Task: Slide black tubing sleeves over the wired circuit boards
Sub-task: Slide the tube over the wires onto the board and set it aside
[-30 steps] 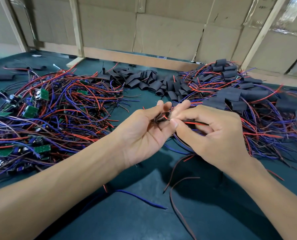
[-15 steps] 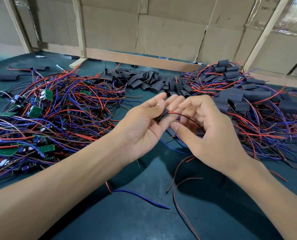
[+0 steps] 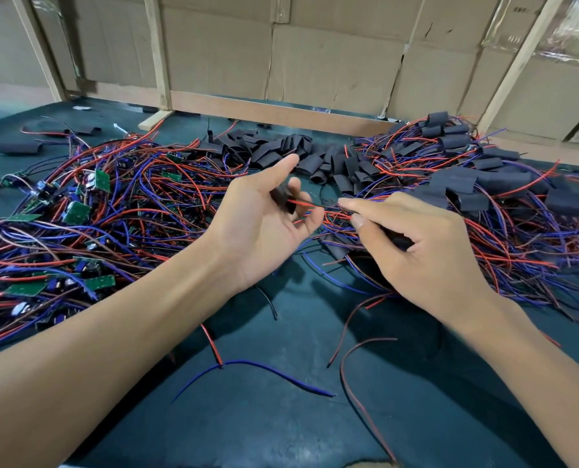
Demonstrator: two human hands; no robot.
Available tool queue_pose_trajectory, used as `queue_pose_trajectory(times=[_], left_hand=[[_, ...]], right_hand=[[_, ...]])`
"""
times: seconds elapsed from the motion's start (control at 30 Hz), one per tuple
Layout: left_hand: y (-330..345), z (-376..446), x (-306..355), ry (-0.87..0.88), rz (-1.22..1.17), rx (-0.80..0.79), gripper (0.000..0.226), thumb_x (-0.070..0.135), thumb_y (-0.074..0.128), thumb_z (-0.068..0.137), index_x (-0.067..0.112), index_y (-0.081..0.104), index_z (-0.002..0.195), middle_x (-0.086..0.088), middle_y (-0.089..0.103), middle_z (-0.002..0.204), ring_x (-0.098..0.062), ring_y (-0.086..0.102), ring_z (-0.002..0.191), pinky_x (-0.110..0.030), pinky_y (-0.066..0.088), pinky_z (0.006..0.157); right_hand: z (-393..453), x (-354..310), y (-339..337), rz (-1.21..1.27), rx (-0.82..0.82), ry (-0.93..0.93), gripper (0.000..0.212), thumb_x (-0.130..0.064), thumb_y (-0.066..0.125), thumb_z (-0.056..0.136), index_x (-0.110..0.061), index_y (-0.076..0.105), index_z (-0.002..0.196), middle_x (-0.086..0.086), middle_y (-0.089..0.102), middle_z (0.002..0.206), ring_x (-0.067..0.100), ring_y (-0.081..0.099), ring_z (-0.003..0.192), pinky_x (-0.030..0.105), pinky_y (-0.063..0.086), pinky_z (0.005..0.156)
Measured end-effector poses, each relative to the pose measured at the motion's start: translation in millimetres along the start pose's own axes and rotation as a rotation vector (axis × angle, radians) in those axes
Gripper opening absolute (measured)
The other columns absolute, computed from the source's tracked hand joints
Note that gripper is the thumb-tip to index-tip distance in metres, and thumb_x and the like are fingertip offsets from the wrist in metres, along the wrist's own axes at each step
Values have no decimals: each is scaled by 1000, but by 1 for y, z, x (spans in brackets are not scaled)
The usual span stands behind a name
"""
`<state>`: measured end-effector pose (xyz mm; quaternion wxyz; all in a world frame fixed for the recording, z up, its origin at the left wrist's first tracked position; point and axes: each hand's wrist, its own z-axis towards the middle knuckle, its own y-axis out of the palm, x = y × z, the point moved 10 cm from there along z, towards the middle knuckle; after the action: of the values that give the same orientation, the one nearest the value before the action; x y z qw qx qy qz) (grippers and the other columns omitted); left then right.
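1. The left hand (image 3: 264, 228) is palm-up over the dark green table mat (image 3: 281, 417), fingers spread and loosely curved; a short black tubing sleeve (image 3: 283, 201) lies blurred against its fingers, and whether they grip it or merely cradle it I cannot tell.
2. The sleeve's long axis seems to run up and left to down and right; motion blur leaves that uncertain.
3. A thin red wire (image 3: 303, 203) leaves the sleeve's lower end and runs roughly level to the right, reaching the right hand (image 3: 426, 251); that hand is knuckles-up, thumb and forefinger pinched on the wire, its other fingers curled under.
4. No circuit board is visible between the hands.
5. On the left lies a tangled heap of red, blue and black wires with small green circuit boards (image 3: 75, 211); none of these wear sleeves.
6. Behind the hands sits a loose pile of flat black tubing sleeves (image 3: 278, 150); on the right a heap of wired boards covered in black sleeves (image 3: 463, 184).
7. Loose blue and red wire offcuts (image 3: 264, 366) lie on the mat between the forearms.
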<state>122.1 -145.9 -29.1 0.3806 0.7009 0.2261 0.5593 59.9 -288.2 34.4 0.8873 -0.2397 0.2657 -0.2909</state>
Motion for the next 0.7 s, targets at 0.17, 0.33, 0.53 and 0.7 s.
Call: queue_pose_trajectory(times=[0.17,0.33,0.53,0.7], left_hand=[[11,-6,1,80,200,-23,52,-13,28,80,16,60,107,-4,44,100,-17,43,73,-33,51,67],[14,-6,11,266,751,-32,30,-8,53,93,18,51,105,-1,52,91,-18,51,60,-31,49,66],[41,-33,23,875,1777,-88,20,32,66,93,17,52,89,1,47,97,-19,49,94,-28,40,87],[56,-39,14,992,2156,-162,22,37,52,89,16,48,84,2,51,79,-30,51,86,-41,39,79]], right_hand=[[-2,4,5,40,-29,24,25,-13,68,97,-17,76,120,-8,56,70,13,49,62,19,37,63],[-1,9,-11,129,77,73,24,-12,66,99,-14,74,121,10,60,66,29,55,62,41,44,63],[-1,7,-13,246,31,107,23,-10,67,94,-10,76,116,-13,62,66,28,60,63,37,46,62],[-2,0,-1,193,-63,73,24,-8,67,91,-4,75,113,-9,70,78,17,61,64,29,48,62]])
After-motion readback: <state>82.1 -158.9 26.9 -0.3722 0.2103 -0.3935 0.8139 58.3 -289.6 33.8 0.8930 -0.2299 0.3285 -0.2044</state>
